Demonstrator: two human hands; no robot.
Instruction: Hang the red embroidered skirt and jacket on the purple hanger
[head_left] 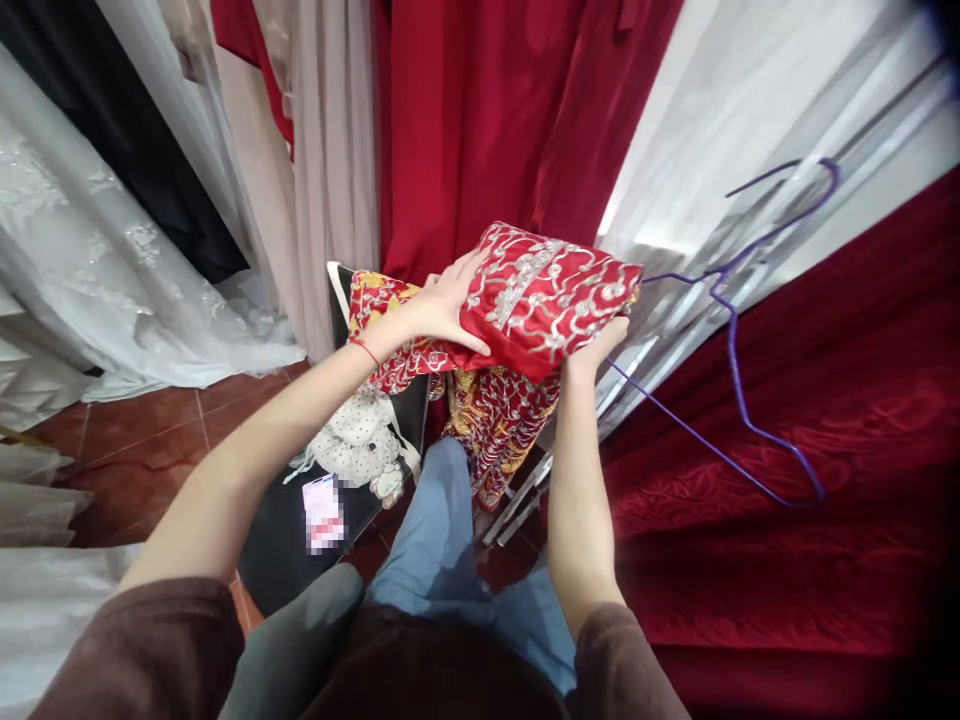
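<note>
A folded red garment with silver embroidery [555, 295] is held up in front of me between both hands. My left hand [442, 305] lies flat on its top left side, fingers stretched out and pressing. My right hand [596, 350] supports it from underneath, with fingers curled under the fold. More red and gold embroidered cloth [491, 415] hangs down beneath the folded part, over my raised knee in blue jeans [442, 520].
Red dresses [495, 120], grey and white gowns hang behind. A purple wire hanger [739, 330] rests on a metal rail at right, over dark red fabric [810, 450]. A black chair [285, 540] holds a dotted white plush and a card. Brown floor tiles lie left.
</note>
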